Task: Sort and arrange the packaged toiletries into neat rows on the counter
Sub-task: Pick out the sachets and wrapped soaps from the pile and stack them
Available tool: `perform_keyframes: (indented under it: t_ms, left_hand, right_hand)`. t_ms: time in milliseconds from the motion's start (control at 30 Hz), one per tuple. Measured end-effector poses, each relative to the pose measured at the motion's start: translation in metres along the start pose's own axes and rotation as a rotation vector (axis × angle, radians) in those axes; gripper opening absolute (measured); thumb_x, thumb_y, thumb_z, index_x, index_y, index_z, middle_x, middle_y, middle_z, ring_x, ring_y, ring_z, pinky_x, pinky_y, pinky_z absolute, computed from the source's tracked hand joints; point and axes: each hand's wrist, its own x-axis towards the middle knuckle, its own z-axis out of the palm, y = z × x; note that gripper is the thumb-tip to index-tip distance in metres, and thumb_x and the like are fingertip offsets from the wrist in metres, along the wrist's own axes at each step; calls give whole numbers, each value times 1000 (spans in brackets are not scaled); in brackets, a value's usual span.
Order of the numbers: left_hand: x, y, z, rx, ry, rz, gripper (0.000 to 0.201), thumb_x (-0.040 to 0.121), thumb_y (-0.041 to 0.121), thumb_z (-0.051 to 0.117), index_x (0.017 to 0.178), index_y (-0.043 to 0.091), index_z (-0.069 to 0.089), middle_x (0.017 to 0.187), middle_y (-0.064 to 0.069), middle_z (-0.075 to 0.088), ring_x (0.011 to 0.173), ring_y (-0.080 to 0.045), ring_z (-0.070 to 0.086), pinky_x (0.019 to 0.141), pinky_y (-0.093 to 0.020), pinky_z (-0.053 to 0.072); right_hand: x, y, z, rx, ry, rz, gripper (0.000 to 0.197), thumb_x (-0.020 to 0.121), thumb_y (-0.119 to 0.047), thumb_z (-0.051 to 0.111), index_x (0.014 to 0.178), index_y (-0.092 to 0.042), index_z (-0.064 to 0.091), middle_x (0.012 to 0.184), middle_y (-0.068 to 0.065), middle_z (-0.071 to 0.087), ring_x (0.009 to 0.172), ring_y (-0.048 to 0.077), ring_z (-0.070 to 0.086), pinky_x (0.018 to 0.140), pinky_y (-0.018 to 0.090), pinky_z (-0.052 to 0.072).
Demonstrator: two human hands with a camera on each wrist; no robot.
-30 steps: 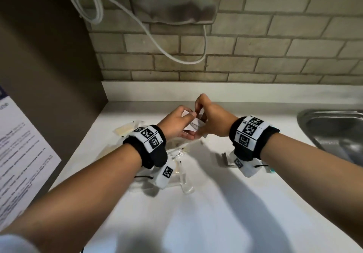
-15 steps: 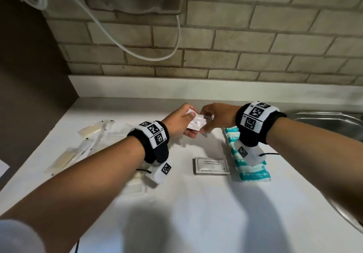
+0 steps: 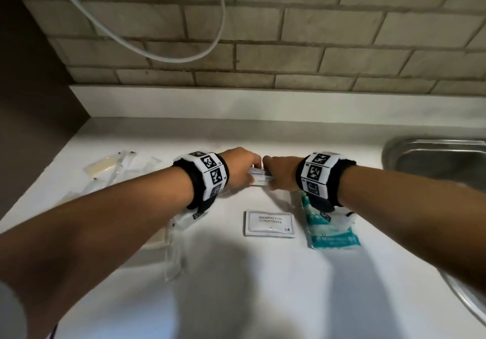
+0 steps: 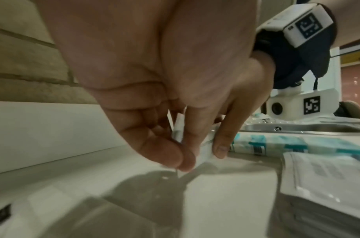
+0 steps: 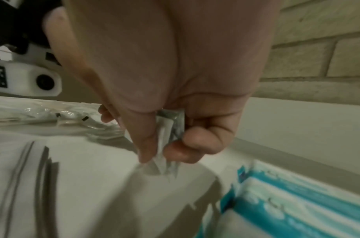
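Both hands hold a small stack of white sachets (image 3: 261,179) low over the white counter (image 3: 263,286). My left hand (image 3: 243,166) pinches its left end, and the same sachets (image 4: 203,154) show between thumb and fingers. My right hand (image 3: 278,171) pinches the right end of the sachets (image 5: 164,141). Nearer me lies a white shampoo sachet pile (image 3: 269,223), also the pile (image 4: 325,182). Right of it lie teal and white packets (image 3: 330,229), the same packets (image 5: 297,201) in the right wrist view.
Clear-wrapped toiletries (image 3: 115,167) lie scattered at the left, more clear packs (image 3: 173,249) under my left forearm. A steel sink (image 3: 436,160) is set into the counter at the right. A brick wall (image 3: 289,49) with a hanging white cable (image 3: 184,54) stands behind.
Both hands have come down and toward the right with the sachets, from chest height to just above the counter behind the shampoo pile. The head view has swung right.
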Motion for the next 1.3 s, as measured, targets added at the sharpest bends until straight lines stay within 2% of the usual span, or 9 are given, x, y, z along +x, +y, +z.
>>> perform_keyframes:
  t_ms: [200, 367, 567, 700, 800, 933, 1100, 1200, 1300]
  left_hand:
    - [10, 9, 25, 113, -3, 8, 27, 84, 9, 54, 110, 14, 60, 103, -7, 63, 92, -30, 65, 83, -40, 56]
    - [14, 8, 28, 192, -34, -31, 27, 88, 12, 53, 114, 8, 58, 102, -7, 48, 93, -32, 62, 70, -34, 46]
    - [13, 3, 26, 149, -91, -60, 20, 93, 18, 47, 105, 7, 58, 106, -9, 40, 78, -28, 55, 73, -35, 45]
    - [10, -2, 25, 56, -85, -66, 33, 96, 15, 40, 119, 6, 61, 121, -11, 44, 104, -30, 57, 97, -38, 46]
    - [6, -4, 22, -10, -57, -35, 39, 97, 9, 38, 129, 10, 59, 127, -13, 48, 116, -31, 53, 102, -34, 42]
    - [7, -8, 18, -215, 6, -38, 34, 95, 8, 47, 127, 13, 60, 113, -5, 61, 96, -26, 64, 88, -30, 51]
    - [23, -13, 8, -420, 22, -74, 18, 88, 5, 57, 100, 17, 53, 81, 1, 62, 74, -24, 64, 76, -32, 53]
    - [36, -16, 3, -432, 12, -94, 18, 86, 3, 60, 94, 15, 50, 72, 0, 60, 66, -22, 61, 65, -26, 48]
    - [48, -19, 3, -428, -17, -113, 17, 86, 2, 61, 94, 14, 53, 72, -1, 57, 67, -23, 59, 63, -24, 48]
  right_hand:
    - [7, -2, 18, 25, 53, 27, 40, 90, -21, 58, 123, -6, 41, 118, 13, 60, 102, 33, 63, 75, 36, 42]
    - [7, 0, 10, 86, 32, -2, 50, 80, -19, 71, 120, -5, 43, 117, 13, 56, 103, 33, 60, 83, 40, 48]
    - [-2, 6, -1, -12, 32, -63, 29, 88, -14, 57, 116, -7, 59, 116, 13, 57, 104, 29, 59, 77, 32, 44]
    - [-5, 9, 0, 33, 67, -58, 22, 86, -12, 60, 107, -10, 63, 107, 11, 64, 85, 24, 55, 69, 26, 38]
    - [-7, 13, 1, 118, 77, -33, 22, 84, -14, 65, 106, -12, 63, 105, 7, 65, 83, 20, 52, 69, 28, 40]
    - [-6, 22, -3, 231, 56, 25, 28, 78, -18, 75, 103, -14, 61, 103, 4, 63, 87, 20, 55, 76, 33, 47]
    - [11, 34, -17, 302, -62, 100, 25, 72, -22, 81, 83, -20, 59, 95, 4, 68, 77, 19, 59, 75, 30, 47]
    - [25, 40, -25, 358, -122, 110, 27, 69, -16, 83, 73, -21, 56, 92, 14, 72, 61, 20, 56, 65, 28, 48]
    - [35, 45, -29, 360, -125, 116, 28, 68, -16, 83, 72, -22, 57, 83, 11, 69, 55, 17, 55, 57, 24, 46]
